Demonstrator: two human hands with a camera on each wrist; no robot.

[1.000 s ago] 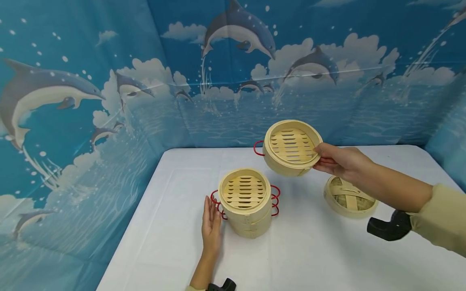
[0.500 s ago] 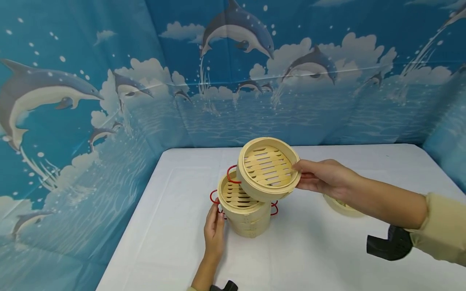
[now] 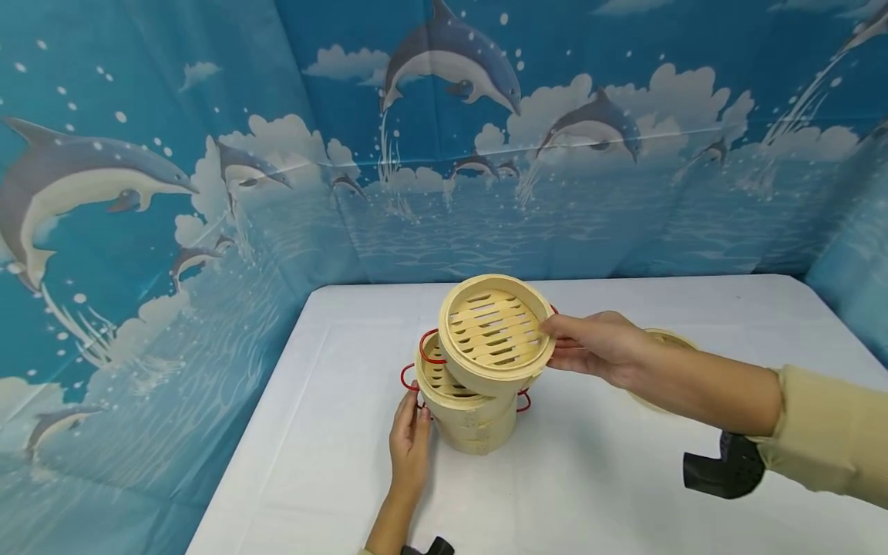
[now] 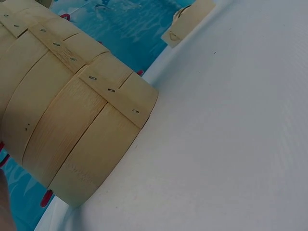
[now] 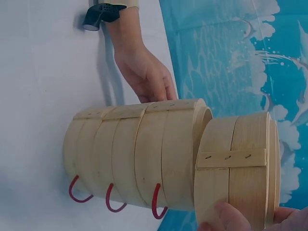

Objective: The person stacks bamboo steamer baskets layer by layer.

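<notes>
My right hand (image 3: pixel 597 348) grips a round bamboo steamer basket (image 3: pixel 494 376) by its right rim, thumb over the edge and fingers underneath. The basket has a slatted floor and red handles. It is tilted over a stack of steamer baskets (image 3: pixel 472 433), overlapping the top one. In the right wrist view the held basket (image 5: pixel 231 178) sits at the stack's upper rim, slightly askew. Red loops stick out from each tier of the stack (image 5: pixel 149 130). My left hand (image 3: pixel 409 447) rests against the stack's left side with fingers extended, close to a red handle (image 3: pixel 406 376).
Behind my right forearm lies a round bamboo lid (image 3: pixel 669 339), mostly hidden; the left wrist view shows the lid (image 4: pixel 190 21) beyond the stack. A white cloth covers the table (image 3: pixel 333 370). A dolphin-printed curtain (image 3: pixel 430 231) encloses the back and sides.
My right hand has brought the held basket left and down from the stack's upper right to over its top. The left hand has come slightly closer against the stack.
</notes>
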